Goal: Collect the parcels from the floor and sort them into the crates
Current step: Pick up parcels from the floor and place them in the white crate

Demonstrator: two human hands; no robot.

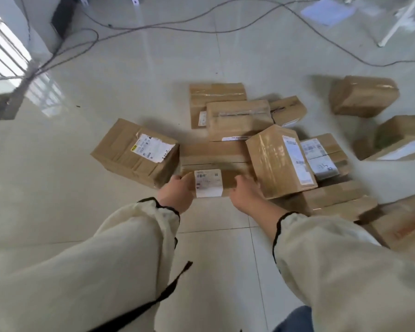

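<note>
Several brown cardboard parcels lie in a heap on the pale tiled floor. The nearest is a flat parcel (215, 161) with a white label on its near end. My left hand (176, 194) grips its near left corner and my right hand (246, 194) grips its near right corner. A labelled parcel (135, 152) lies touching it on the left. A tilted taped parcel (279, 161) leans against its right side. More parcels (237, 118) are stacked behind it. No crate is in view.
Loose parcels lie at the right: one at the back (363, 95), one with a green patch (400, 141), one with red print (407, 224). Cables (153, 26) run across the floor at the back. A white frame leg (391, 32) stands far right.
</note>
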